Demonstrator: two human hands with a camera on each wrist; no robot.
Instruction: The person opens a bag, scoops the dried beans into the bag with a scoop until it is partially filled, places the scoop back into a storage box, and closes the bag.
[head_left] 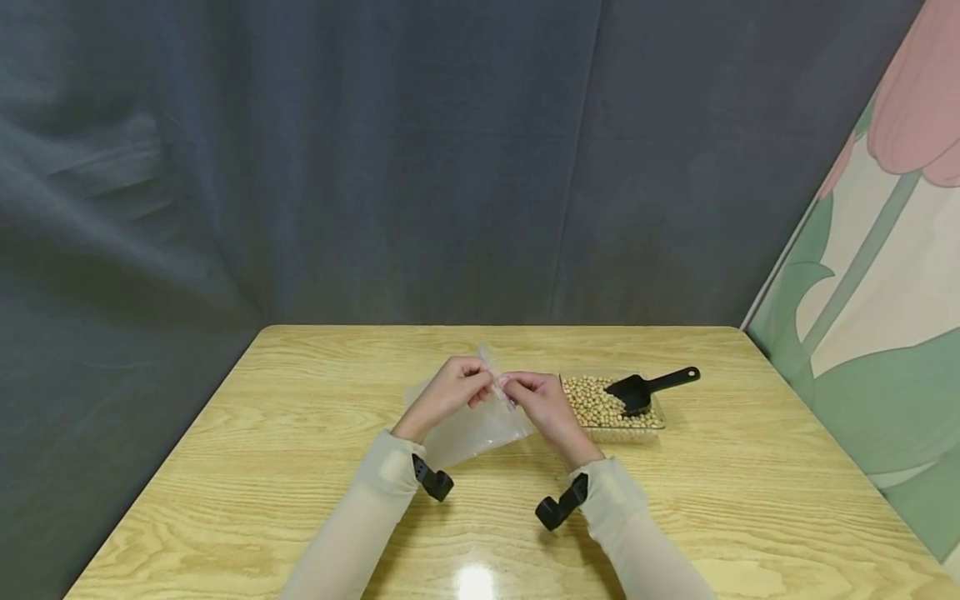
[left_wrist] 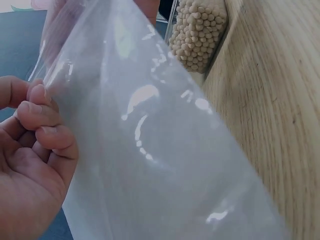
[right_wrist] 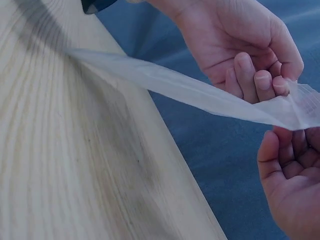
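Observation:
A clear plastic bag hangs from both hands above the table, its body slanting down toward the left hand's side. My left hand pinches the bag's upper edge between thumb and curled fingers. Right beside it, my right hand pinches the same edge, fingertips almost meeting the left ones. In the left wrist view the bag spreads wide and shiny, partly covering the right hand behind it. Seen edge-on in the right wrist view, the bag looks flat and thin.
A clear plastic box full of round, pale yellow beans stands just right of the right hand. A black scoop lies in the beans, handle out to the right. Dark curtain hangs behind the wooden table.

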